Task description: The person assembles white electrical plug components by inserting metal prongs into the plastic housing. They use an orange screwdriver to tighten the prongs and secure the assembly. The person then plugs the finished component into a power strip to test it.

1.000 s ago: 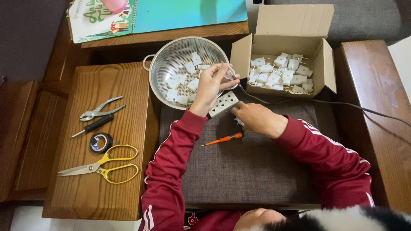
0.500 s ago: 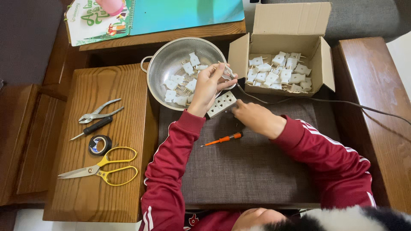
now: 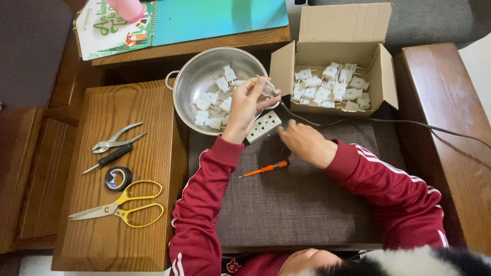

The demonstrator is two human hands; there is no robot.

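- Your left hand (image 3: pixel 247 105) is raised over the rim of the metal colander (image 3: pixel 204 76), fingers pinched shut on a small white plug (image 3: pixel 267 89) whose dark cord (image 3: pixel 388 121) trails off to the right across the cushion.
- Your right hand (image 3: pixel 302 143) lies low on the grey cushion (image 3: pixel 291 204), fingers curled beside the white socket block (image 3: pixel 264 126); whether it grips anything I cannot tell.
- The socket block sits on the cushion just below the colander, between your two hands, holes facing up.
- Judging from this, you are at the step of lining the corded plug up with the block. The next move would call for steadying the block with your right hand and bringing the prongs down square to a set of holes.
- The orange screwdriver (image 3: pixel 266 167) lies loose just below your right hand.
- More white plugs fill the cardboard box (image 3: pixel 381 76) and the colander.
- On the wooden board to your left: pliers (image 3: pixel 115 139), tape roll (image 3: pixel 118 178), yellow scissors (image 3: pixel 120 209).
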